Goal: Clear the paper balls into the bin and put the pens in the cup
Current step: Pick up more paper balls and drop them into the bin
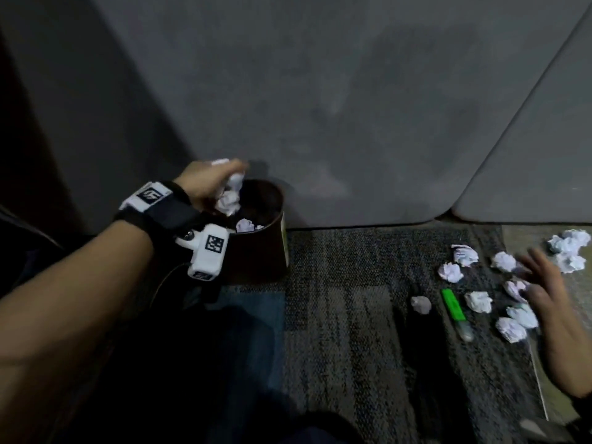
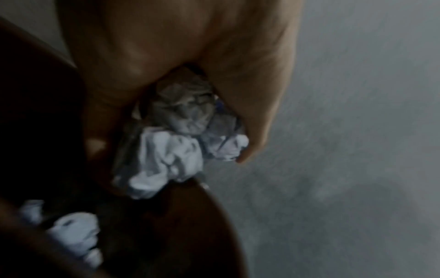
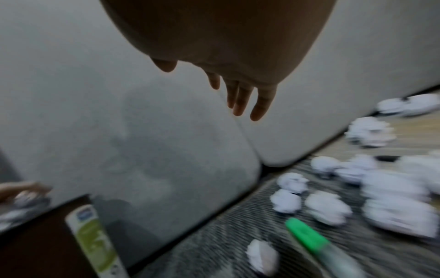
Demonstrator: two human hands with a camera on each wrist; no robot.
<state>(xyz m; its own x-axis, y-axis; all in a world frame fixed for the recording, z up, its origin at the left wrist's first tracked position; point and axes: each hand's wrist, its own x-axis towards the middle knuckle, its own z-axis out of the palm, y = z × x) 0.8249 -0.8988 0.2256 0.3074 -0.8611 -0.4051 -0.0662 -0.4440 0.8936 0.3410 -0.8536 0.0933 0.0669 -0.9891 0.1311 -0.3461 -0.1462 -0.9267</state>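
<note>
Head view: left hand point(image 1: 205, 184) grips paper balls point(image 1: 231, 193) over bin point(image 1: 266, 248).

Left hand point(image 1: 208, 184) reaches forward, fingers curled tight — right hand point(image 1: 544, 296) hangs flat, palm down, fingers spread straight.

Probably a home living room: patterned grey woven carpet point(image 1: 352, 283) on the floor against grey upholstered sofa cushions point(image 1: 288, 107).
</note>
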